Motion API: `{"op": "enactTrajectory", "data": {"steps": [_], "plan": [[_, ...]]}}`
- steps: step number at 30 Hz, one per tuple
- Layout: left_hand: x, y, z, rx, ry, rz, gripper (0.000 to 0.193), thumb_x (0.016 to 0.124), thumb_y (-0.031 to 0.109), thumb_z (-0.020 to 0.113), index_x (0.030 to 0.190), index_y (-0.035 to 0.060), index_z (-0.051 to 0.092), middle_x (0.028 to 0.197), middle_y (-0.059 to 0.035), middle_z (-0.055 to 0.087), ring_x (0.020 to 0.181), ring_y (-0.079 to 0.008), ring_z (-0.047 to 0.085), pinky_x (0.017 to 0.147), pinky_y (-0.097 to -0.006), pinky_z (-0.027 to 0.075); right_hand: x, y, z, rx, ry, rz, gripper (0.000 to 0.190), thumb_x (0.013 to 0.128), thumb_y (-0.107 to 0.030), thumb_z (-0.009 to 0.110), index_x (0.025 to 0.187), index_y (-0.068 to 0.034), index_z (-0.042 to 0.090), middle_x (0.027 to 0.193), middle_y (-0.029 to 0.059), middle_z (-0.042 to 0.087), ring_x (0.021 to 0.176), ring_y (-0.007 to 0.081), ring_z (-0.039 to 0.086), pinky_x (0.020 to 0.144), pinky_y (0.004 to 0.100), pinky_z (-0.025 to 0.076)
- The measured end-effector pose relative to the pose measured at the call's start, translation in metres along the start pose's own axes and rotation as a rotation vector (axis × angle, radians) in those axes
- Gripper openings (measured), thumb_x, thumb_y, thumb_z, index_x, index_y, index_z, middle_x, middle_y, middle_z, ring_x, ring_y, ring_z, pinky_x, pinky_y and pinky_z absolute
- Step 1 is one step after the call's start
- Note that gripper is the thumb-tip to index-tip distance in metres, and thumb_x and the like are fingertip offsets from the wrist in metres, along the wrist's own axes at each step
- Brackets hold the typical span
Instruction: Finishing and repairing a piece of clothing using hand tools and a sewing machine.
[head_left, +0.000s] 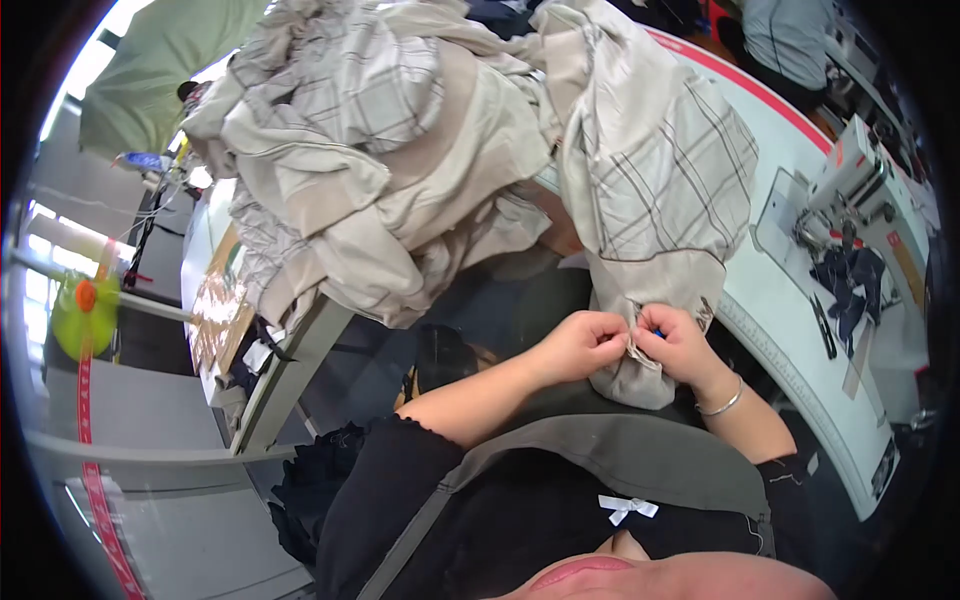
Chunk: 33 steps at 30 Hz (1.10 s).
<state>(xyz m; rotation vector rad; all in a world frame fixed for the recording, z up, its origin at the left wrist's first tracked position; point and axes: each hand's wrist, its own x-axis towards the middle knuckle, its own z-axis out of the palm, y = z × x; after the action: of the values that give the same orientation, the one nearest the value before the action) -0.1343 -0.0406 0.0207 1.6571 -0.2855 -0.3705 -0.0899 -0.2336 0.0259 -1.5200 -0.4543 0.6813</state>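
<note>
A beige garment (660, 165) with plaid panels hangs over the table edge towards my lap. My left hand (581, 345) pinches a fold of its lower end between thumb and fingers. Close beside it, my right hand (675, 345) grips the same bunched cloth. A small blue thing (658, 333) shows between the right hand's fingers; most of it is hidden, so I cannot tell what it is. Below both hands the gathered end of the cloth hangs over my lap. The spot between the fingertips is too small to make out in detail.
A large heap of similar beige plaid cloth (360, 150) lies ahead and left. At right, a sewing machine (862, 180) stands on a white table (772, 300), near black thread snips (823, 327) and dark fabric scraps (851, 281). A green fan (84, 315) is at far left.
</note>
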Motion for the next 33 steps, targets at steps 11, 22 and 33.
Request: {"op": "enactTrajectory", "data": {"steps": [11,22,33], "plan": [[-0.004,0.031,0.003,0.549,0.309,0.663,0.011,0.076,0.004,0.062,0.085,0.0073,0.057,0.085,-0.0069,0.058,0.064,-0.0226,0.057,0.057,-0.0316,0.048,0.003,0.017,0.001,0.081,0.150,-0.118,0.014,0.088,-0.011,0.058,0.076,-0.004,0.054,0.064,-0.0035,0.053,0.057,0.0028,0.044,0.052,0.0185,0.036],[0.000,0.029,-0.008,0.820,0.133,0.364,0.018,0.075,0.008,0.065,0.092,0.0049,0.060,0.090,-0.0106,0.054,0.080,-0.0278,0.059,0.067,-0.0355,0.049,0.005,0.022,0.000,0.063,0.182,-0.094,0.011,0.089,-0.010,0.058,0.080,-0.005,0.054,0.066,-0.0043,0.052,0.056,0.0022,0.044,0.052,0.0172,0.036],[-0.012,0.030,-0.003,0.412,0.150,0.252,0.014,0.074,0.006,0.069,0.085,0.0041,0.062,0.093,-0.0091,0.046,0.078,-0.0230,0.055,0.066,-0.0316,0.046,-0.021,-0.024,0.003,-0.457,-0.009,-0.419,0.027,0.082,-0.004,0.060,0.108,-0.002,0.059,0.084,0.0041,0.051,0.074,0.0132,0.049,0.067,0.0246,0.041]]}}
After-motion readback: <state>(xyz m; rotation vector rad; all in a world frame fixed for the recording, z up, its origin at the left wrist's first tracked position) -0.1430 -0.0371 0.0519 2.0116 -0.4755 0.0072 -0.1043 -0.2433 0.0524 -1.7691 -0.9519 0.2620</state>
